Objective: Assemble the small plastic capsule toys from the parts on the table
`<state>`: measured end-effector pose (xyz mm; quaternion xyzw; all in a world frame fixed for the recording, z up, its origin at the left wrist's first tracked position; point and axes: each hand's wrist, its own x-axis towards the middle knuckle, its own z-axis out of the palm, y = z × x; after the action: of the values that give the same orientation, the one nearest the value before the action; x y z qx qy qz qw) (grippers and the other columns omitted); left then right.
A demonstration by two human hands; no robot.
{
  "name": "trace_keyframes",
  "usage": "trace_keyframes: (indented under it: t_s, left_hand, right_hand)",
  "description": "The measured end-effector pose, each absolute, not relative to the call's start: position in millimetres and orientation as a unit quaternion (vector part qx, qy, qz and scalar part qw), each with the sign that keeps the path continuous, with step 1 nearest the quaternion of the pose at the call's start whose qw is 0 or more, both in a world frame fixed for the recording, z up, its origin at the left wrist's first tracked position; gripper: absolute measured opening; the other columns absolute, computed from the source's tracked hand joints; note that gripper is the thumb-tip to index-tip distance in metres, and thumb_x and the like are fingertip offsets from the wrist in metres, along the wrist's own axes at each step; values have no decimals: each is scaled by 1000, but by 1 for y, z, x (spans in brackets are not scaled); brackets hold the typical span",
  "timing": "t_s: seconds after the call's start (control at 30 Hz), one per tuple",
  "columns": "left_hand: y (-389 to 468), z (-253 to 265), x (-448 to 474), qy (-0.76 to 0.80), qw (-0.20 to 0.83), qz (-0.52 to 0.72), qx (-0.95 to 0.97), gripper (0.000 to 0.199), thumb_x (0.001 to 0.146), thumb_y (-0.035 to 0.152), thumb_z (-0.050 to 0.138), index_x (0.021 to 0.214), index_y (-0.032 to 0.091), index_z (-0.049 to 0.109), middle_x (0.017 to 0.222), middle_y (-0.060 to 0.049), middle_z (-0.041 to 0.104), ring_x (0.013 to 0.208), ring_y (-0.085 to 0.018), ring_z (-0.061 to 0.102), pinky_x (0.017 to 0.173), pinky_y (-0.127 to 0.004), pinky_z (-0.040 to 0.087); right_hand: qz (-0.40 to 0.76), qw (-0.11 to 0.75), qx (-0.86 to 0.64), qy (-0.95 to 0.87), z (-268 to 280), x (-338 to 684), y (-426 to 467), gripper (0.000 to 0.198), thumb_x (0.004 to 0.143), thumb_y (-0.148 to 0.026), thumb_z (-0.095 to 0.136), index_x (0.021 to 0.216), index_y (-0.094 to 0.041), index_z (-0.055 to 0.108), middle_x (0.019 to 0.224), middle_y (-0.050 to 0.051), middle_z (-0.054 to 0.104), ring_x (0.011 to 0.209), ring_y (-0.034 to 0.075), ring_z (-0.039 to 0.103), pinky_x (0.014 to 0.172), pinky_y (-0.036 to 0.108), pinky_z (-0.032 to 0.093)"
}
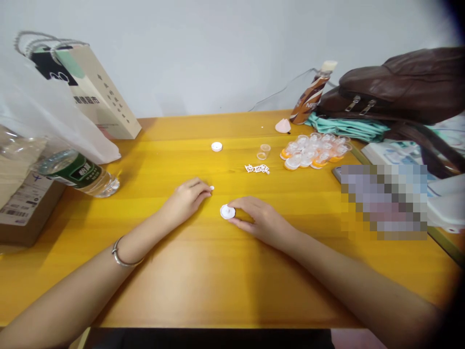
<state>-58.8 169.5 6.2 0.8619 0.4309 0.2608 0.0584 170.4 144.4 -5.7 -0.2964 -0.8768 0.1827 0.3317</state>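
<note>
My right hand (259, 218) grips a round white disc-shaped part (227, 212) by its edge, between thumb and fingers. To its left, my left hand (191, 198) pinches a tiny white piece (211, 188) at the fingertips; its exact kind is too small to make out. Beyond the hands lies another round white part (216, 146) on the table. Several small white wheel-like pieces (257, 168) lie in a row to the right of it, with clear plastic cups (263, 151) just behind them.
On the right sit a cluster of clear-domed pieces with orange and white bases (314, 151), a pink cone (283, 126), a drink bottle (314, 92), a brown leather bag (395, 87) and a blurred-out flat object (381, 203). At left are a water bottle (82, 172), a cardboard box (36, 228) and a paper bag (105, 97).
</note>
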Motion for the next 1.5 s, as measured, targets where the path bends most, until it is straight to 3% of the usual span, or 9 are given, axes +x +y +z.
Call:
trace_keyframes:
  t_s: [0.13,0.23,0.33,0.53,0.93,1.33,1.5]
  left_hand:
    - [167,3,-61,388,-69,229,890,16,87,18,47,90,13,62,84,-8,65,76,-17,63,72,-30,53]
    - [165,1,-62,369,-107,223,896,16,87,15,46,89,12,62,82,-9,66,73,-17,62,69,-30,53]
    - [161,1,-59,367,-79,254,891,15,85,12,47,91,13,60,84,-8,66,75,-16,63,70,-28,52]
    - [143,5,-47,306,84,305,898,14,86,14,50,97,17,58,88,-4,67,79,-11,62,74,-23,51]
    - [141,8,-48,265,-23,232,936,16,86,14,50,100,17,59,91,-5,68,83,-15,59,68,-27,38]
    - [147,9,-48,303,122,270,906,15,85,16,52,93,21,63,91,-5,66,84,-15,58,77,-32,43]
    - [158,8,-55,399,92,340,847,18,83,22,56,99,18,62,94,-7,64,90,-18,57,82,-33,44]
  right_hand:
    - [203,330,-303,-870,-3,169,144,16,82,-20,57,97,-18,56,92,7,67,85,18,62,78,32,50]
    - [223,331,-309,-863,-2,168,144,17,81,-19,58,97,-18,57,93,7,67,87,18,62,80,33,50]
    - [234,338,-314,-856,-2,167,144,21,79,-19,59,100,-18,57,96,7,67,88,19,61,81,34,49]
    - [255,334,-312,-852,-4,168,145,29,79,-18,59,107,-20,55,100,7,67,93,19,61,83,35,48]
    - [258,330,-311,-853,-5,169,145,28,81,-21,57,109,-20,54,100,7,66,92,19,61,82,36,49]
    - [251,329,-312,-855,-5,168,143,28,80,-21,58,108,-19,53,101,8,66,93,19,61,82,36,49]
    - [240,326,-315,-858,-2,168,143,28,79,-20,59,106,-17,54,100,9,66,93,20,60,83,35,49]
